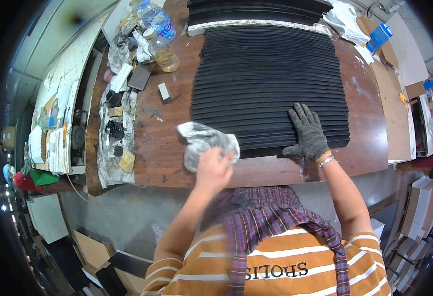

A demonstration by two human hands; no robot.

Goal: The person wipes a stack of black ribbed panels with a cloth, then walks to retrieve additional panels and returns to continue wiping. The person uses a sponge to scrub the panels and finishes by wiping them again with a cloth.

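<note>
Two hands reached over the near side of the table (pixel 157 143), one bare and one gloved. The left hand (pixel 214 170), bare, had its fingers closed on a crumpled white cloth (pixel 196 134) smudged with grey, which overlapped the near left corner of the black strips (pixel 271 84). The right hand (pixel 306 132), in a dark grey knitted glove (pixel 314 142), rested flat by their near right corner, fingers spread. The strips lay side by side across the middle of the table, with more dark strips (pixel 261 11) beyond them. To their left was a small grey-and-white block (pixel 164 92); past it stood a bottle of pale yellow liquid (pixel 166 58). Along the left edge, a stained sheet (pixel 109 168) carried a yellowish chunk (pixel 127 161).
</note>
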